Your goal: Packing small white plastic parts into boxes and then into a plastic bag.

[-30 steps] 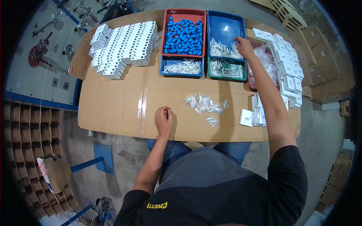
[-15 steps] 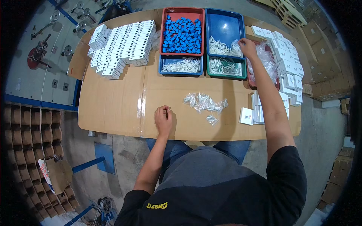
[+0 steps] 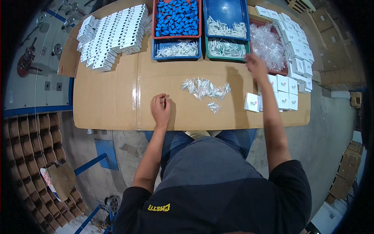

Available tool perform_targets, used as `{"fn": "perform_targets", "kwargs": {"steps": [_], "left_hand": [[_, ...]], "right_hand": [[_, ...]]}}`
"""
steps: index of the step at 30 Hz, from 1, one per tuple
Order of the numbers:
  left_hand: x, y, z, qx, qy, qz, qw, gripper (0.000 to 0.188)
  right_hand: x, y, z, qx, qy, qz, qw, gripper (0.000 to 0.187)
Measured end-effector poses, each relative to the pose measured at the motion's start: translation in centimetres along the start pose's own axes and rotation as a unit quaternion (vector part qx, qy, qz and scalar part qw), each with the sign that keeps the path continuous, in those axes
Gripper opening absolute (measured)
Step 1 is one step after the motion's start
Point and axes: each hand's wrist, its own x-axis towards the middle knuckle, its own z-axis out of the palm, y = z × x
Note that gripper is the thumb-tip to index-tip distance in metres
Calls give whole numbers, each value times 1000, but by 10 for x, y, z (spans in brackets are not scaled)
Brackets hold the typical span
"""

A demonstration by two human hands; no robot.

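Observation:
My right hand [image 3: 256,67] is over the table by the right end of the green tray [image 3: 226,59], its fingers drawn together and somewhat smeared by motion; what they hold, if anything, does not show. My left hand [image 3: 160,110] rests on the cardboard tabletop [image 3: 105,97] with curled fingers, and anything inside them is hidden. Between the hands lie a pile of clear plastic bags [image 3: 205,88] with small white pieces inside and a single similar bag [image 3: 214,107]. White stick-like pieces [image 3: 226,48] fill the green tray.
Behind stand a red tray of blue parts [image 3: 177,17], two blue trays [image 3: 226,9] with white pieces, and a red tray of clear bags [image 3: 267,46]. White boxes [image 3: 113,37] are stacked at left; more white boxes [image 3: 294,46] stand at right.
My right hand has left the upper blue tray and come nearer to me, beside the green tray. My left hand stays curled on the table. The whole view has shifted slightly.

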Motion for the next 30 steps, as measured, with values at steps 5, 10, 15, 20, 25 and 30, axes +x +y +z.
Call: {"fn": "perform_targets", "kwargs": {"steps": [5, 10, 15, 20, 25, 30], "left_hand": [[-6, 20, 13, -49, -18, 32, 998, 18], [-23, 66, 30, -146, -74, -12, 986, 20], [-34, 89, 40, -276, -218, -126, 927, 21], [-34, 131, 47, -355, -270, -150, 882, 22], [-30, 131, 52, -451, -208, -185, 848, 17], [-26, 119, 40, -391, -237, -175, 872, 14]], "right_hand": [[-93, -35, 57, -22, -150, -159, 976, 31], [-102, -25, 61, -22, -142, -107, 984, 22], [-111, -26, 60, 216, -166, 131, 953, 11], [-141, -70, 75, 420, -80, 138, 893, 24], [-158, -117, 77, 459, -105, 181, 864, 17], [-155, -111, 75, 514, -182, 197, 815, 16]]}}
